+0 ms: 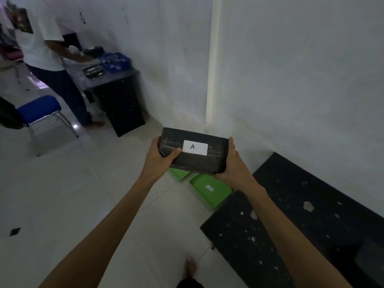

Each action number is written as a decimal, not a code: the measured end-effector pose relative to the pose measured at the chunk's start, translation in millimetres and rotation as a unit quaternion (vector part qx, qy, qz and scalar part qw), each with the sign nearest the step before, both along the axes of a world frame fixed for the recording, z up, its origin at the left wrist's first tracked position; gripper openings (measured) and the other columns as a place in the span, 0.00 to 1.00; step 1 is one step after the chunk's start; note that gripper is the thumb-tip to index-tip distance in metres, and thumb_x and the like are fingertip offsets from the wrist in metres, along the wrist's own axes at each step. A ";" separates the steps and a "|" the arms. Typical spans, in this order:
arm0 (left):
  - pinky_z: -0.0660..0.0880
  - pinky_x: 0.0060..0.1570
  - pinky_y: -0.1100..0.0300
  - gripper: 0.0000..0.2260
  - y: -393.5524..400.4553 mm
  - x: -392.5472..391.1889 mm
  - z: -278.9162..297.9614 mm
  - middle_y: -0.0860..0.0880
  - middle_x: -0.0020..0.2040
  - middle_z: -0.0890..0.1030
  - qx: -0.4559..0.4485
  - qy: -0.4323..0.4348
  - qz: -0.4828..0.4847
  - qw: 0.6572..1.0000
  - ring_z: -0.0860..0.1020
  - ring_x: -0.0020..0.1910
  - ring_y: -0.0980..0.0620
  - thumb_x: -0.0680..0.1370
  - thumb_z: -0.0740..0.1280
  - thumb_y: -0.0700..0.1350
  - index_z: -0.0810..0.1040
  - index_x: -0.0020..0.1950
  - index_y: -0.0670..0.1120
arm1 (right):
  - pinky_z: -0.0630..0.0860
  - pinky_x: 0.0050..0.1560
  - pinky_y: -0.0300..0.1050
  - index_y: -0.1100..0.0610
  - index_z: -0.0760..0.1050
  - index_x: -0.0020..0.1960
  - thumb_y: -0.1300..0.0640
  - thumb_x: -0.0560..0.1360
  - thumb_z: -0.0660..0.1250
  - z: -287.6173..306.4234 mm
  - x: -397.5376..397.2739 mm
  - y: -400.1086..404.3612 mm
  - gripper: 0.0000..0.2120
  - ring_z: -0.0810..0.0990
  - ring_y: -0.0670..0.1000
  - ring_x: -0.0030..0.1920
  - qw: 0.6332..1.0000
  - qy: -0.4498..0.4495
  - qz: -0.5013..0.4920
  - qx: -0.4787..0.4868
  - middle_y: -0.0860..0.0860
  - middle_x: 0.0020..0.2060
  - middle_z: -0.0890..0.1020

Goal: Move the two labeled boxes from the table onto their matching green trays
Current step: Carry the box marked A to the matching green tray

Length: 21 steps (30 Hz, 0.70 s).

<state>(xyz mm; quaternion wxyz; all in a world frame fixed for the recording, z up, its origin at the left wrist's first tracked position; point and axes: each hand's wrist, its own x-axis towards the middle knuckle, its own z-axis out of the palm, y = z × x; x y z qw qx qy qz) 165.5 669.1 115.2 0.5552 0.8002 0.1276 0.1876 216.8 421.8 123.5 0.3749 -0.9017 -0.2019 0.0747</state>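
Hands grip a black box (194, 151) marked "A": left hand (159, 155) clasping one end, right hand (233, 163) the other, holding it in the air above two green trays (209, 189) on the floor.

Pale tiled floor and chipped black desk

The pale tiled floor (62, 194) carries two green plastic trays: the nearer green tray (209, 190), bearing a small white label, sits just beside the black speckled desk (291, 215); the farther green tray (178, 173) lies beside it.

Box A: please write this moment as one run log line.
box A | held by left hand and right hand | above green trays | not placed
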 end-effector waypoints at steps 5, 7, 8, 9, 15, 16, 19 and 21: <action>0.77 0.59 0.50 0.20 53.3 75.5 -32.9 0.50 0.57 0.80 0.053 0.027 -0.019 0.998 0.79 0.58 0.53 0.74 0.73 0.52 0.73 0.65 0.52 | 0.70 0.67 0.63 0.53 0.30 0.80 0.51 0.67 0.79 -34.6 72.7 54.9 0.64 0.70 0.62 0.69 0.999 0.021 -0.023 0.031 0.62 0.70 0.68; 0.75 0.61 0.45 0.24 85.3 97.6 -57.5 0.44 0.61 0.78 0.054 0.072 -0.010 0.996 0.77 0.61 0.46 0.74 0.72 0.53 0.73 0.68 0.50 | 0.70 0.67 0.62 0.54 0.32 0.80 0.51 0.65 0.80 -57.3 100.5 90.3 0.65 0.70 0.61 0.69 0.998 0.053 -0.005 0.032 0.61 0.70 0.68; 0.75 0.61 0.44 0.26 102.1 106.7 -69.9 0.43 0.62 0.78 0.053 0.101 -0.005 0.993 0.76 0.61 0.45 0.74 0.72 0.53 0.71 0.70 0.49 | 0.71 0.67 0.60 0.54 0.33 0.80 0.52 0.64 0.80 -70.2 112.8 107.9 0.65 0.71 0.61 0.69 0.996 0.076 0.002 0.038 0.60 0.69 0.69; 0.75 0.61 0.46 0.27 117.3 117.4 -79.6 0.43 0.62 0.77 0.051 0.127 -0.001 0.991 0.76 0.62 0.45 0.74 0.73 0.53 0.71 0.71 0.49 | 0.71 0.68 0.57 0.54 0.34 0.80 0.52 0.63 0.81 -81.8 123.7 124.1 0.66 0.70 0.60 0.70 0.994 0.098 0.000 0.045 0.59 0.70 0.68; 0.71 0.49 0.64 0.24 161.0 197.2 -123.5 0.54 0.55 0.76 0.007 0.200 0.006 0.980 0.75 0.54 0.55 0.74 0.74 0.48 0.72 0.68 0.47 | 0.67 0.73 0.53 0.58 0.37 0.81 0.46 0.69 0.78 -136.2 191.4 185.0 0.60 0.67 0.57 0.74 0.964 0.194 -0.148 0.104 0.56 0.77 0.64; 0.70 0.47 0.66 0.24 163.4 210.3 -131.3 0.54 0.55 0.75 0.001 0.215 0.011 0.976 0.75 0.53 0.55 0.74 0.74 0.47 0.72 0.68 0.46 | 0.68 0.72 0.55 0.60 0.42 0.81 0.47 0.70 0.77 -145.4 202.2 191.4 0.55 0.69 0.58 0.73 0.956 0.206 -0.178 0.110 0.57 0.75 0.67; 0.72 0.45 0.63 0.18 170.4 255.2 -155.9 0.51 0.54 0.78 0.003 0.250 -0.015 0.968 0.77 0.53 0.51 0.75 0.73 0.46 0.74 0.61 0.46 | 0.70 0.70 0.58 0.62 0.56 0.78 0.49 0.73 0.74 -178.0 230.4 205.3 0.43 0.72 0.60 0.71 0.914 0.255 -0.286 0.134 0.59 0.71 0.72; 0.75 0.51 0.56 0.16 169.8 282.6 -178.3 0.47 0.54 0.81 0.018 0.286 -0.062 0.956 0.79 0.54 0.47 0.75 0.73 0.45 0.76 0.60 0.43 | 0.70 0.69 0.55 0.62 0.58 0.77 0.51 0.75 0.73 -203.8 239.2 208.2 0.39 0.73 0.61 0.70 0.875 0.289 -0.360 0.145 0.60 0.70 0.73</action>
